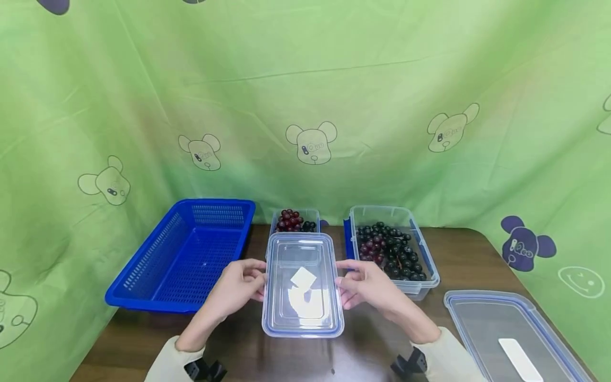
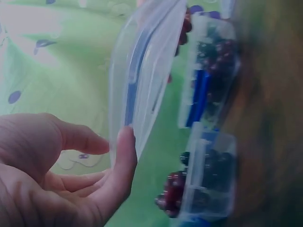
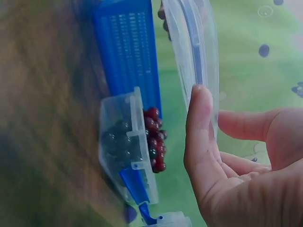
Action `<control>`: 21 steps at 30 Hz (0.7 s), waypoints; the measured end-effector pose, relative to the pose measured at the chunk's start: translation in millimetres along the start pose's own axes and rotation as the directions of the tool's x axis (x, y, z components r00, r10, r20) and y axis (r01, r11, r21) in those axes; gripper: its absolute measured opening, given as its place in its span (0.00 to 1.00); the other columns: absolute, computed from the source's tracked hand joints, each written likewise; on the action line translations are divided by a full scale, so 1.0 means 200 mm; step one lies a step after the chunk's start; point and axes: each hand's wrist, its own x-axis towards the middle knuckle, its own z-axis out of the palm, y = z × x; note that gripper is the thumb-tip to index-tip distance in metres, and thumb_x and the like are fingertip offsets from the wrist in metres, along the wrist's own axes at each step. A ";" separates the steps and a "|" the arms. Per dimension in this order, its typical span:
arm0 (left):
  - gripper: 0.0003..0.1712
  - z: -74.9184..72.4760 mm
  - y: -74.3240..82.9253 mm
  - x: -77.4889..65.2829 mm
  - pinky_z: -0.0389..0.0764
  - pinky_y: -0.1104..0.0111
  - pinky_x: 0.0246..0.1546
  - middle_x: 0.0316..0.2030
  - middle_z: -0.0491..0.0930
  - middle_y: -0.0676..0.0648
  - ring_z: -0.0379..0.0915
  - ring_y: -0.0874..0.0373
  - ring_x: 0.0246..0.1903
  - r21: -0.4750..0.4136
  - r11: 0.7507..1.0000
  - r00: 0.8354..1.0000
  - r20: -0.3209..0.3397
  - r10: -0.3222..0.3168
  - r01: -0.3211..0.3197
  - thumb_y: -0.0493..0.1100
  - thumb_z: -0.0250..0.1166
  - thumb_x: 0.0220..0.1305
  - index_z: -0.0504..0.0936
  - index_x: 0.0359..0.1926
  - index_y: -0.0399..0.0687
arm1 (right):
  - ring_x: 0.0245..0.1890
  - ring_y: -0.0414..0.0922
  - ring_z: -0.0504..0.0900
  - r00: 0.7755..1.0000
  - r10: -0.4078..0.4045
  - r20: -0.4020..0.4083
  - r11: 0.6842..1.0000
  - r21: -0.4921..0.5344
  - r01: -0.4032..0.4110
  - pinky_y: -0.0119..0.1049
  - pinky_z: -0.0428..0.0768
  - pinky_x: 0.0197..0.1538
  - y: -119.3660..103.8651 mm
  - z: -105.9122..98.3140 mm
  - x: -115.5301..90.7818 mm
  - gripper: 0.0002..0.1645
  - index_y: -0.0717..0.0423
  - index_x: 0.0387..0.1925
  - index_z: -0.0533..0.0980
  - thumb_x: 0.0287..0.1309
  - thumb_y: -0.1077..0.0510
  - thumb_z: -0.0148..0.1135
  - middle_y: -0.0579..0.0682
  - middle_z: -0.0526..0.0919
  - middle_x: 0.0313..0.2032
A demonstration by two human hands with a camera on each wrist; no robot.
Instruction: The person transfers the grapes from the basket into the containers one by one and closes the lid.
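A clear rectangular lid [image 1: 281,313] with a blue seal is held in the air between both hands. My left hand [image 1: 237,286] pinches its left edge, thumb and fingers on opposite faces, as the left wrist view shows. On the opposite edge, my right hand [image 1: 365,286] pinches the lid the same way. Behind the lid stands a small clear container [image 1: 311,214], partly hidden, with red and dark grapes [image 1: 290,219] heaped up to its rim. In the right wrist view the small container [image 3: 116,142] has a blue side clip.
A blue perforated basket [image 1: 191,254] stands at the left. A larger clear container [image 1: 425,254] of dark and red grapes sits right of centre. The larger lid [image 1: 496,323] lies at the table's right edge. Green printed cloth [image 1: 372,106] hangs behind the brown table [image 1: 458,254].
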 end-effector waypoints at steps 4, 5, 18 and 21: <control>0.19 0.01 0.07 0.08 0.90 0.65 0.32 0.36 0.85 0.40 0.83 0.60 0.26 0.028 0.999 0.997 -0.078 0.023 -0.021 0.34 0.63 0.70 0.82 0.60 0.30 | 0.26 0.42 0.86 0.996 -0.028 -0.084 0.999 -0.043 0.024 0.39 0.91 0.36 -0.03 -0.02 0.06 0.38 0.72 0.75 0.62 0.70 0.64 0.62 0.53 0.86 0.31; 0.19 0.01 0.09 0.10 0.90 0.65 0.32 0.36 0.85 0.39 0.83 0.60 0.26 0.030 0.999 0.995 -0.094 0.037 -0.035 0.34 0.63 0.71 0.82 0.60 0.31 | 0.26 0.42 0.86 0.993 -0.040 -0.110 0.998 -0.059 0.034 0.39 0.90 0.36 -0.04 -0.02 0.07 0.37 0.72 0.75 0.63 0.70 0.64 0.61 0.53 0.86 0.31; 0.16 0.01 0.25 0.34 0.85 0.62 0.41 0.42 0.91 0.38 0.86 0.51 0.39 0.280 0.959 0.949 -0.284 0.136 -0.054 0.40 0.61 0.73 0.89 0.52 0.35 | 0.28 0.40 0.84 0.932 -0.099 -0.350 0.992 -0.106 0.065 0.34 0.88 0.36 -0.19 -0.03 0.30 0.25 0.70 0.68 0.73 0.75 0.63 0.56 0.60 0.89 0.39; 0.17 0.03 0.26 0.40 0.86 0.57 0.44 0.45 0.91 0.37 0.86 0.47 0.44 0.290 0.956 0.940 -0.313 0.136 -0.042 0.40 0.60 0.73 0.89 0.53 0.36 | 0.30 0.38 0.83 0.914 -0.076 -0.398 0.995 -0.095 0.041 0.31 0.87 0.36 -0.20 -0.04 0.37 0.24 0.69 0.67 0.75 0.76 0.63 0.56 0.60 0.88 0.43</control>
